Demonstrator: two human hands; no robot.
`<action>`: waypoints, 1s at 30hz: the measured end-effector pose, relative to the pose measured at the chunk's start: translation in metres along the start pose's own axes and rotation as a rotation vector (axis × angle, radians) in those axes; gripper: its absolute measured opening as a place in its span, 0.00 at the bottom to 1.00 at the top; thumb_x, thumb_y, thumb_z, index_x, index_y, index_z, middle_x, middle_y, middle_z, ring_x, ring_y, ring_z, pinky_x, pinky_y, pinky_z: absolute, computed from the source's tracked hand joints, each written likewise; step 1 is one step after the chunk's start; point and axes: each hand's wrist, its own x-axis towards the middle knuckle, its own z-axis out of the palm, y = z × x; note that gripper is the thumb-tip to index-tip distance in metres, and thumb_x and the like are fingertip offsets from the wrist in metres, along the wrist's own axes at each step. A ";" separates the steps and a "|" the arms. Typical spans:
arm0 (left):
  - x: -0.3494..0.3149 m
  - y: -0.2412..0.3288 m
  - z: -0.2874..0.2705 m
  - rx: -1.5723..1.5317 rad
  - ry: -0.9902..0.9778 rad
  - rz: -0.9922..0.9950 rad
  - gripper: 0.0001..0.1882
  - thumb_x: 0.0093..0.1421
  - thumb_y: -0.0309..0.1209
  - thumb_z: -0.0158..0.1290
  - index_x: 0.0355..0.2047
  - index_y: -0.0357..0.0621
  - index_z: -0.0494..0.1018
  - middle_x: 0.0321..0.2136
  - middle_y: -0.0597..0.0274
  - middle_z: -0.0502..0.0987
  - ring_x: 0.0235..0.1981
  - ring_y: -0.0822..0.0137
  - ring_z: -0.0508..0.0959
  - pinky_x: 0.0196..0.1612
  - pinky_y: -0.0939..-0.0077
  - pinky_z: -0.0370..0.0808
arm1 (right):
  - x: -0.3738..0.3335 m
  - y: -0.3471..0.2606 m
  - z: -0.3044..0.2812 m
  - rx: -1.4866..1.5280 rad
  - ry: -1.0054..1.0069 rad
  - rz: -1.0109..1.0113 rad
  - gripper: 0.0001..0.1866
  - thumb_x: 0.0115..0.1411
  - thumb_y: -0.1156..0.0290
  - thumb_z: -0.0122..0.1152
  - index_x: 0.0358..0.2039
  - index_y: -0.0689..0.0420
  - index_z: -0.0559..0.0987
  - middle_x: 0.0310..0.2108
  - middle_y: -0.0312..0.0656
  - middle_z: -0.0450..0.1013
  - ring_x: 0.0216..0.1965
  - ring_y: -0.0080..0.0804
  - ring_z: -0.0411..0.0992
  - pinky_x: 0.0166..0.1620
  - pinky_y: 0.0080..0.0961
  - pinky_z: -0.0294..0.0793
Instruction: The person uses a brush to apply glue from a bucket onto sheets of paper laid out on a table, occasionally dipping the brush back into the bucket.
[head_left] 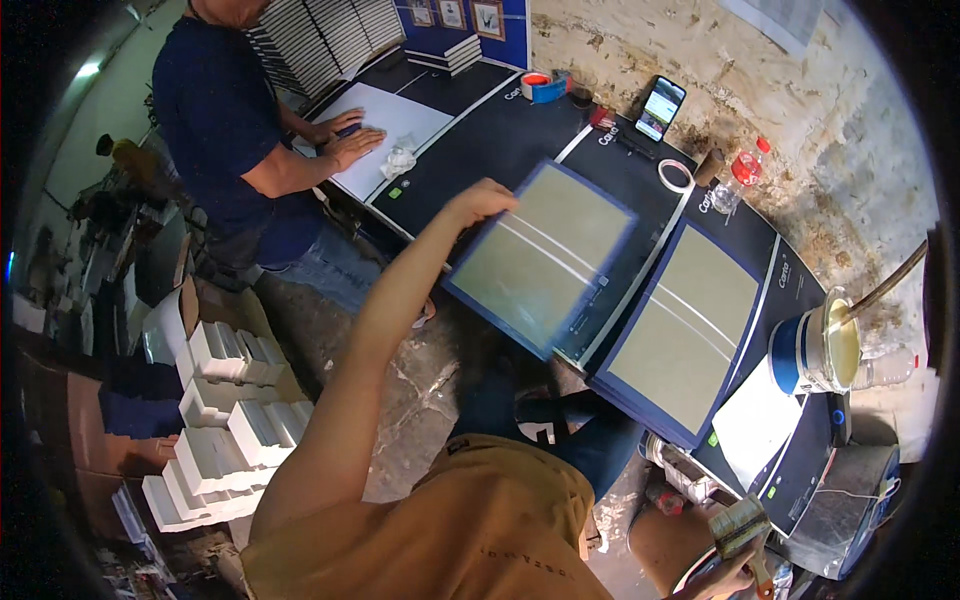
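My left hand (482, 201) pinches the upper left edge of a book cover (555, 225), grey-beige boards with a narrow spine strip and a blue border. The cover is tilted over the dark table, and its lower edge is blurred. To its right a second, similar book cover (690, 335) lies on the table, overhanging the near edge. Low at the right, my right hand (728, 578) is closed around the handle of a wide flat brush (738, 527), bristles upward. Part of that hand is cut off by the picture's lower edge.
A bucket (800, 350) with a stick in it stands at the right, near a white sheet (757, 425). A phone (661, 108), tape roll (675, 177) and bottle (745, 172) line the wall side. Far left, a co-worker (215, 120) presses on white paper (415, 120); stacked book blocks (215, 450) stand below.
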 end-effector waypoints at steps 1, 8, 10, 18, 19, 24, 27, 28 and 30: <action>0.018 -0.020 -0.017 0.102 0.063 0.030 0.18 0.47 0.37 0.61 0.36 0.42 0.84 0.31 0.57 0.82 0.34 0.65 0.80 0.36 0.70 0.76 | 0.000 0.003 -0.003 -0.027 0.006 0.004 0.38 0.55 0.46 0.63 0.54 0.68 0.72 0.45 0.57 0.75 0.44 0.48 0.76 0.44 0.44 0.77; 0.090 -0.085 -0.108 0.407 0.408 -0.001 0.20 0.45 0.41 0.61 0.39 0.50 0.84 0.44 0.51 0.82 0.48 0.54 0.81 0.55 0.67 0.75 | 0.016 0.017 -0.023 -0.030 0.078 0.019 0.40 0.55 0.44 0.62 0.55 0.67 0.71 0.45 0.58 0.75 0.44 0.50 0.76 0.44 0.45 0.77; 0.091 -0.081 -0.117 0.574 0.499 -0.006 0.22 0.46 0.42 0.62 0.43 0.51 0.82 0.46 0.54 0.81 0.51 0.53 0.79 0.55 0.66 0.75 | 0.017 0.020 -0.024 0.037 0.076 0.022 0.38 0.57 0.46 0.62 0.55 0.67 0.72 0.45 0.55 0.75 0.44 0.48 0.76 0.45 0.43 0.77; 0.028 0.028 0.007 0.263 0.573 0.645 0.24 0.55 0.39 0.64 0.49 0.41 0.76 0.43 0.52 0.80 0.44 0.59 0.81 0.49 0.65 0.77 | 0.032 0.025 -0.009 0.482 -0.018 0.075 0.27 0.62 0.57 0.62 0.54 0.65 0.75 0.46 0.46 0.76 0.45 0.36 0.75 0.47 0.35 0.75; 0.004 0.054 0.035 0.150 0.465 0.677 0.25 0.55 0.40 0.64 0.50 0.40 0.75 0.40 0.55 0.81 0.37 0.64 0.81 0.43 0.69 0.79 | 0.035 0.027 -0.008 0.576 -0.057 0.095 0.26 0.63 0.58 0.63 0.54 0.65 0.75 0.47 0.45 0.76 0.45 0.35 0.75 0.48 0.34 0.75; -0.106 0.107 0.153 -0.298 -0.002 0.815 0.18 0.58 0.35 0.62 0.46 0.41 0.76 0.26 0.65 0.79 0.22 0.78 0.76 0.23 0.78 0.72 | 0.077 0.058 -0.005 1.031 -0.211 0.345 0.17 0.68 0.57 0.55 0.39 0.60 0.77 0.23 0.35 0.68 0.22 0.20 0.65 0.23 0.16 0.63; -0.157 0.109 0.212 -0.299 -0.125 0.895 0.18 0.58 0.35 0.63 0.46 0.42 0.75 0.20 0.67 0.76 0.18 0.79 0.72 0.21 0.78 0.68 | 0.069 0.060 -0.023 1.138 -0.239 0.326 0.18 0.70 0.58 0.53 0.36 0.63 0.75 0.22 0.38 0.69 0.22 0.23 0.64 0.23 0.18 0.63; -0.170 0.099 0.226 -0.336 -0.124 0.894 0.18 0.58 0.36 0.62 0.45 0.40 0.74 0.20 0.66 0.75 0.17 0.74 0.73 0.23 0.74 0.70 | 0.069 0.058 -0.025 1.131 -0.301 0.298 0.19 0.70 0.58 0.53 0.37 0.66 0.75 0.24 0.41 0.71 0.23 0.26 0.65 0.25 0.19 0.65; -0.178 0.074 0.252 -0.286 -0.164 0.877 0.17 0.59 0.34 0.61 0.45 0.38 0.73 0.22 0.62 0.76 0.19 0.67 0.76 0.28 0.69 0.72 | 0.084 0.081 -0.023 1.277 -0.298 0.414 0.21 0.68 0.65 0.55 0.55 0.65 0.71 0.43 0.47 0.74 0.31 0.27 0.71 0.34 0.18 0.74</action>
